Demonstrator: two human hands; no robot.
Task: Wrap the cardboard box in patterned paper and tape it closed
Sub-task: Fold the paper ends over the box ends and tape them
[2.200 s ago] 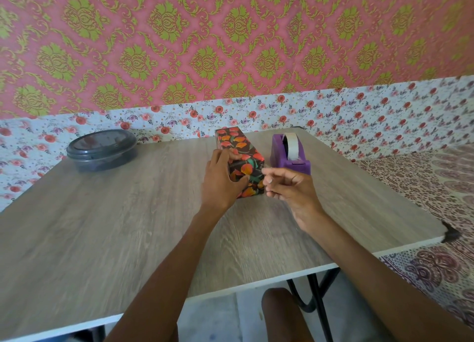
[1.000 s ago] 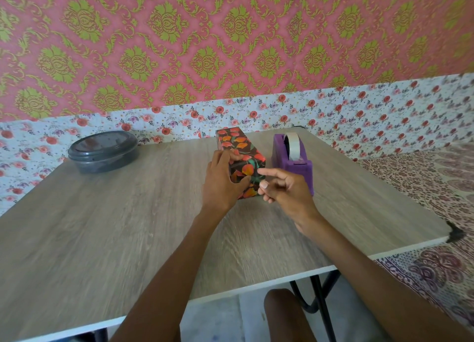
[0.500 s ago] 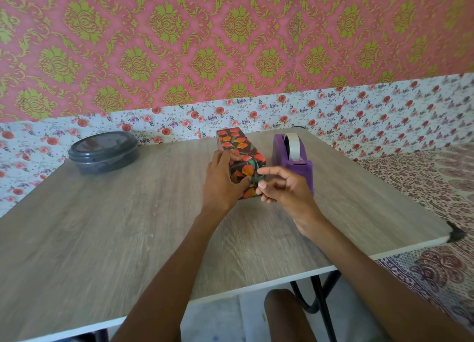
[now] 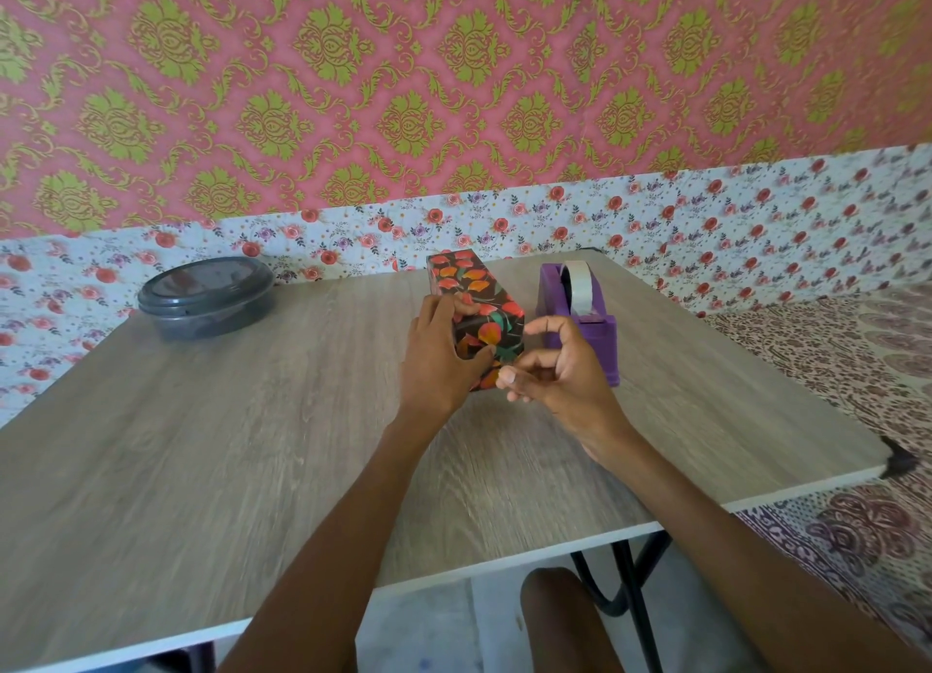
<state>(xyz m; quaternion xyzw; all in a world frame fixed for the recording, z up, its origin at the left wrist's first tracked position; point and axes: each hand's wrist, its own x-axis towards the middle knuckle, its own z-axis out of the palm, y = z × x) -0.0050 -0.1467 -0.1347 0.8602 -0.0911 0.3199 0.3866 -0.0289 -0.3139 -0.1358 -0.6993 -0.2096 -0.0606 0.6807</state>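
The box (image 4: 474,294), wrapped in dark paper with red and orange leaves, lies lengthwise on the wooden table (image 4: 252,420). My left hand (image 4: 439,359) grips its near end, fingers over the top and thumb on the end face. My right hand (image 4: 555,369) hovers just right of that end with its fingers curled and the thumb against them. I cannot make out any tape between them. The purple tape dispenser (image 4: 580,314) with its whitish roll stands right of the box, behind my right hand.
A dark round lidded container (image 4: 207,296) sits at the table's far left. A floral-papered wall runs along the back and right of the table. A patterned bedspread (image 4: 832,369) lies to the right. My knee shows below the table's front edge.
My right hand came from in front of the dispenser to the box's near end, and its index finger has lifted. My left hand has kept its grip on the box.
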